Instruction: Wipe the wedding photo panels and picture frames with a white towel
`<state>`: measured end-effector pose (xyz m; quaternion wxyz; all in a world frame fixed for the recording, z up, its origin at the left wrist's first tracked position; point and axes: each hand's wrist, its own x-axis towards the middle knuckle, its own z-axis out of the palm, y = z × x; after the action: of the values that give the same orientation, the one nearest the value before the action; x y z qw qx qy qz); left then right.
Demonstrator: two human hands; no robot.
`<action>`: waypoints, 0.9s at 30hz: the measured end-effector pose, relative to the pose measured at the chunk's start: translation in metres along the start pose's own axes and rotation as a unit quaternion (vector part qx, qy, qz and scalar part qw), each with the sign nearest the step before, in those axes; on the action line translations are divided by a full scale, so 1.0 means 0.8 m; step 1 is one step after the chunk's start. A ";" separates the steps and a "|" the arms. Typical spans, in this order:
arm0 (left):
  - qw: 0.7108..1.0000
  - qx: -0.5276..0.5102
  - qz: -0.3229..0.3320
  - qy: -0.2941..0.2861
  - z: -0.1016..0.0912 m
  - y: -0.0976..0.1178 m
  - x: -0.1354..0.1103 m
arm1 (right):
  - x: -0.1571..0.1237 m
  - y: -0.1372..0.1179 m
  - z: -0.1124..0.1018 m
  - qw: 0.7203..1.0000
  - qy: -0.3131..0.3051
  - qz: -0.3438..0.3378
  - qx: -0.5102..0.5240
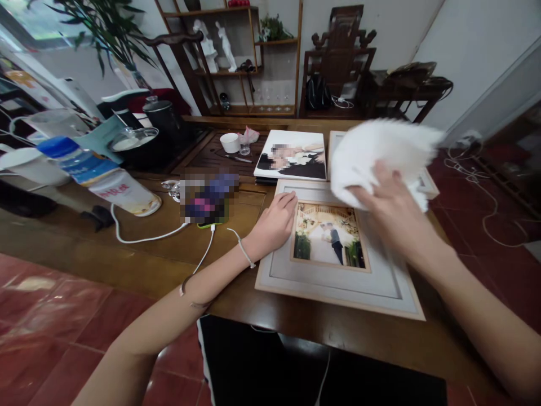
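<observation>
A pale framed photo (338, 282) lies flat on the wooden table (169, 248) in front of me. My left hand (274, 223) rests on the frame's left edge, fingers curled against it and holding it steady. Over the frame's upper right part, my right hand (386, 197) grips a crumpled white cloth (380, 152), which is blurred by motion. The cloth hides part of a second pale frame (426, 183) lying behind. An unframed photo print (291, 155) lies on the table further back.
A phone (207, 200) on a white charging cable lies left of the frame. A toppled blue and white carton (105, 175), a kettle and pots stand at the left. A white cup (230, 142) sits on a tea tray. Shelves and carved chairs line the far wall.
</observation>
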<state>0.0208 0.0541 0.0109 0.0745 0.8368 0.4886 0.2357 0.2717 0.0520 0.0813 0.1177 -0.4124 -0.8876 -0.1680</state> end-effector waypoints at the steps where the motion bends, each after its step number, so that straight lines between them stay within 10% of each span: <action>1: 1.000 0.002 0.000 0.000 0.001 -0.001 0.000 | 0.000 -0.004 0.012 0.999 -0.044 -0.015 -0.004; 9: 1.000 0.018 0.006 0.005 0.003 -0.004 0.000 | 0.011 -0.015 0.051 0.993 -0.117 -0.015 -0.014; 21: 1.000 0.013 0.003 0.016 0.006 -0.004 0.000 | -0.074 -0.112 -0.038 0.966 -0.183 -0.122 0.139; 27: 0.999 0.046 0.013 -0.009 0.003 -0.002 -0.001 | -0.028 -0.072 0.001 0.977 -0.204 -0.021 0.061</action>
<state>0.0206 0.0546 0.0078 0.0375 0.8479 0.4868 0.2065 0.2414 0.0015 0.0614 -0.0447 -0.4113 -0.9100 -0.0284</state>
